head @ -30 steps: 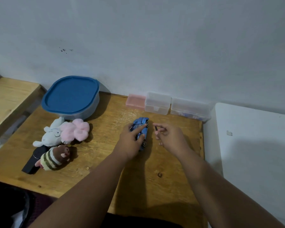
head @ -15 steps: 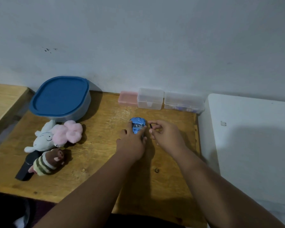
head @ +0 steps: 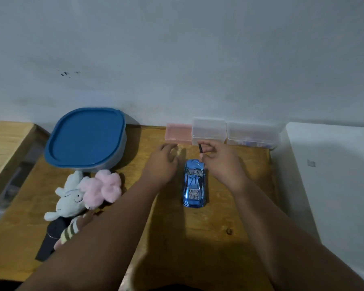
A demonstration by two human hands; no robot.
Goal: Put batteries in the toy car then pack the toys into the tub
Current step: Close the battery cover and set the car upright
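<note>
A blue toy car (head: 194,183) sits between an empty, loosely curled left hand (head: 162,164) and a right hand (head: 221,164) pinching a small dark stick (head: 200,148).

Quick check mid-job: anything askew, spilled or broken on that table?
Nothing stands out. The toy car sits upright on its wheels, the tub is lidded, and the plush toys lie heaped beside it. The right hand pinches a small dark rod.

A wooden table (head: 219,244) stands against a plain pale wall (head: 198,59), dimly lit.
</note>
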